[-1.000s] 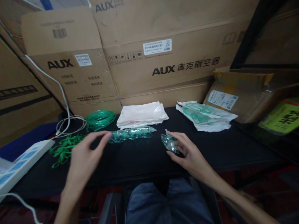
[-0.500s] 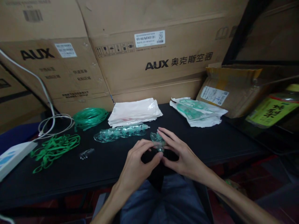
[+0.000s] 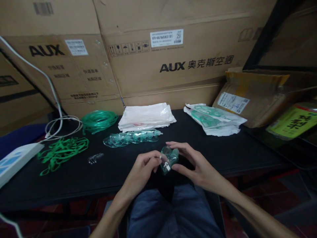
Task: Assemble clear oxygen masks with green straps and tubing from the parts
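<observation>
A clear green oxygen mask point(image 3: 173, 158) is held above the near edge of the black table, between my two hands. My right hand point(image 3: 195, 165) grips it from the right, thumb below and fingers over the far side. With thumb and forefinger pinched together, my left hand point(image 3: 146, 165) is at the mask's left edge; a small pale bit shows at those fingertips, too small to name. A shiny metal strip point(image 3: 167, 166) shows on the lower part of the mask. Behind lies a nested row of similar masks point(image 3: 133, 138).
On the black table point(image 3: 109, 177) lie green elastic straps point(image 3: 64, 150), small clear pieces point(image 3: 96, 158), coiled green tubing point(image 3: 99, 120), white pouches point(image 3: 146, 115) and packed masks point(image 3: 214, 119). A power strip point(image 3: 22, 158) is at left. Cardboard boxes point(image 3: 198, 79) stand behind, a labelled bottle point(image 3: 294, 122) at right.
The mask has been turned in my hands, and its metal strip now shows. My left fingers have drawn into a pinch at its left edge. The view has shifted slightly.
</observation>
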Motion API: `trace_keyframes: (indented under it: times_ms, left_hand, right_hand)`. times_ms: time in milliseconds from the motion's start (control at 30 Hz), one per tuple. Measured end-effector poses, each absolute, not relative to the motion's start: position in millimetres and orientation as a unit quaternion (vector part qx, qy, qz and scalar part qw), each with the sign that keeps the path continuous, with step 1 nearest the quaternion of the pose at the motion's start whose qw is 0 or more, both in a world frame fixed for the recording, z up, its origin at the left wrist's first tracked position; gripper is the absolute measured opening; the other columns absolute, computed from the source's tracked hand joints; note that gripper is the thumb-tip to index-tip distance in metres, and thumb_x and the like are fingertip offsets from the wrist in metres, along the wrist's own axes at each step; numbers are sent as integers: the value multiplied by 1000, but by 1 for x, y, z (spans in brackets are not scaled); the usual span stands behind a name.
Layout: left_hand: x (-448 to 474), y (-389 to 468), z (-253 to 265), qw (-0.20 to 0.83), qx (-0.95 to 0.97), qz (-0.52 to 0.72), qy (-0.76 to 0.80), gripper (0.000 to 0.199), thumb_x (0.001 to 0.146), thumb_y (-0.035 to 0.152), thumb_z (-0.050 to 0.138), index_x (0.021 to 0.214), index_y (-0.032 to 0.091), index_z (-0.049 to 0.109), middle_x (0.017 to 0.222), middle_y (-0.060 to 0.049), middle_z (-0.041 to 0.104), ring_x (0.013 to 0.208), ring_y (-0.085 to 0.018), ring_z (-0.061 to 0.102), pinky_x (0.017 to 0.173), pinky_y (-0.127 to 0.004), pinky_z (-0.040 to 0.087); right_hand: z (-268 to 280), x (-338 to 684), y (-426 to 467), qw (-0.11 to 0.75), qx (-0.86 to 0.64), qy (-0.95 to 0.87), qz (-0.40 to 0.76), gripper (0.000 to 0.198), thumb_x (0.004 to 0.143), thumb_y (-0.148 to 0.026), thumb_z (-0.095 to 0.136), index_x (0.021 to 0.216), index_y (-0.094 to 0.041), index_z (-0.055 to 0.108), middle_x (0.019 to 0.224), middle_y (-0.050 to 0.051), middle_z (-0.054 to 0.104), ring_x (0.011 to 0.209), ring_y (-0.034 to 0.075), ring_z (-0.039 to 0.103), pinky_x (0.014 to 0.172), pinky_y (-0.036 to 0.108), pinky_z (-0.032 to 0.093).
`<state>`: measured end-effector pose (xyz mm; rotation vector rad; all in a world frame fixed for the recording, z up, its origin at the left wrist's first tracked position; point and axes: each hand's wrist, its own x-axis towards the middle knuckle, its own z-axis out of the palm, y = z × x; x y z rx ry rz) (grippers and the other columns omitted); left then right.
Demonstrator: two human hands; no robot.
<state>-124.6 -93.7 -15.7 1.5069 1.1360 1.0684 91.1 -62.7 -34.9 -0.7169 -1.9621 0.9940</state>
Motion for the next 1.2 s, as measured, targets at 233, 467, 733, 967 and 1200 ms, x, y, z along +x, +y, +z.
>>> trace_keyframes:
  times_ms: [233, 467, 733, 967, 1200]
  left_hand:
    - [-118, -94, -14, 449, 598, 467, 472, 25, 90, 39, 65, 92, 19, 81, 99, -5, 79, 98, -23, 67, 90, -31, 48]
    - [-117, -93, -20, 472, 577, 483, 460, 22, 90, 34, 68, 99, 19, 81, 103, -6, 81, 101, -24, 74, 91, -30, 57]
    - [-117, -94, -21, 465, 592, 478, 454, 22, 94, 31, 65, 103, 17, 79, 102, -6, 80, 93, -19, 73, 86, -26, 57]
    - [-118, -94, -22, 484, 583, 465, 458, 24, 88, 28, 69, 107, 15, 76, 87, -4, 75, 70, -13, 65, 68, -21, 54]
    - [-117, -95, -28, 443, 608, 455, 476, 24, 91, 29, 67, 107, 14, 74, 60, 6, 53, 48, -6, 42, 45, -17, 34]
  right_hand:
    - [-40, 90, -58, 437, -340, -744, 374, 36, 92, -35, 75, 125, -27, 66, 119, 6, 70, 114, 23, 69, 102, 37, 57]
    - [-36, 88, -58, 438, -362, -724, 392, 30, 91, -37, 74, 118, -25, 70, 112, 6, 73, 106, 23, 72, 93, 34, 61]
    - [-39, 89, -59, 416, -356, -756, 359, 28, 94, -32, 71, 122, -27, 71, 117, 4, 76, 107, 23, 72, 96, 35, 56]
    - [-34, 87, -62, 415, -357, -769, 329, 19, 96, -27, 68, 114, -24, 72, 108, 3, 78, 96, 20, 72, 89, 31, 54]
    - [-38, 83, -66, 421, -340, -794, 278, 14, 92, -18, 67, 105, -22, 69, 90, -1, 73, 78, 15, 67, 74, 24, 51]
